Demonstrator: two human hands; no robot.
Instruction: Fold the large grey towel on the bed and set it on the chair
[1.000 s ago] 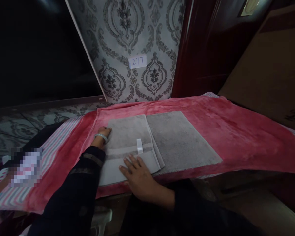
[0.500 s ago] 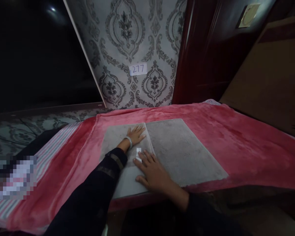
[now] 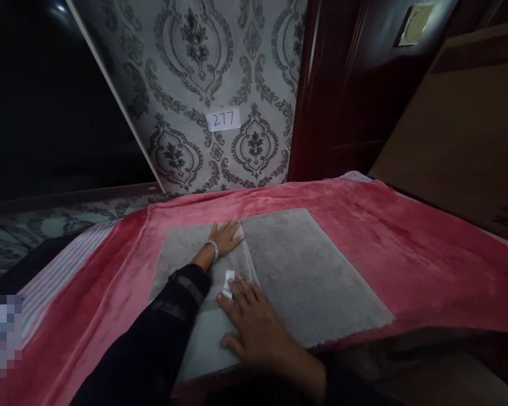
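A grey plush cloth (image 3: pixel 309 270) lies flat on a pink blanket, with its left part folded over so that an edge runs down the middle. My left hand (image 3: pixel 226 238), with a bracelet on the wrist, rests flat on the folded part near its far end, fingers spread. Nearer to me, my right hand (image 3: pixel 256 324) lies palm down on the same part, its fingers apart. A small white label (image 3: pixel 228 284) sticks out beside the right fingertips. Under the right palm, the cloth's surface is mostly hidden.
The pink blanket (image 3: pixel 440 270) covers the raised surface, with striped fabric (image 3: pixel 71 265) along its left side. Behind stands a patterned wall with a paper marked 277 (image 3: pixel 223 119). A dark screen (image 3: pixel 55 101) is at the left, a large brown cardboard panel (image 3: pixel 469 129) at the right.
The view has shifted slightly, so the wall and cloth sit further left. Both hands stay flat on the folded part; the right hand appears a little closer to me.
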